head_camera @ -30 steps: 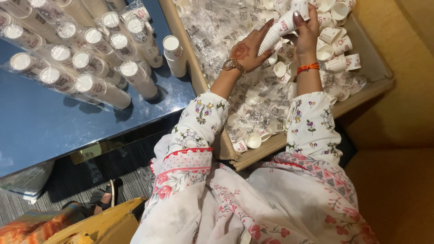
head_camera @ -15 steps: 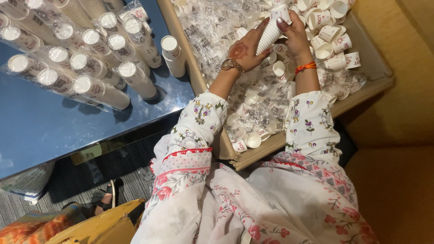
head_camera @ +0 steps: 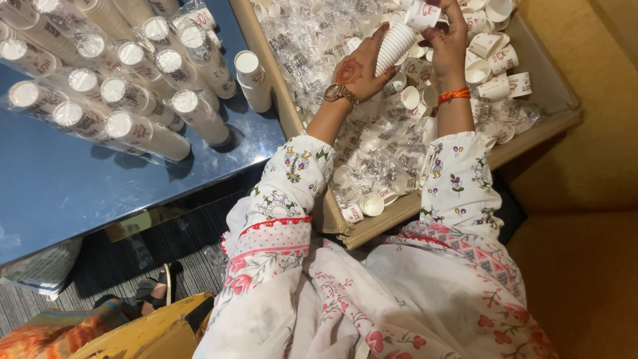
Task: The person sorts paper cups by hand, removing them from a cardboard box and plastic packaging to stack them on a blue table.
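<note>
White paper cups, nested in a ribbed stack [head_camera: 393, 45] — gripped by the left hand [head_camera: 359, 70] over the cardboard box [head_camera: 372, 229]. Right hand [head_camera: 446, 41] pinches one white printed paper cup [head_camera: 423, 13] at the stack's top.

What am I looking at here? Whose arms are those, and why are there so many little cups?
The picture comes from a camera worn on a person's head, looking down, so the arms in flowery white sleeves are that person's own. The left hand holds a stack of white ribbed paper cups in its grip. The right hand, with an orange wristband, touches a single white paper cup with red print at the top of that stack. Under the hands is a big brown cardboard box full of loose paper cups and crinkly clear plastic wrappers. To the left is a shiny blue table with long cup stacks wrapped in clear plastic lying on it.
</note>
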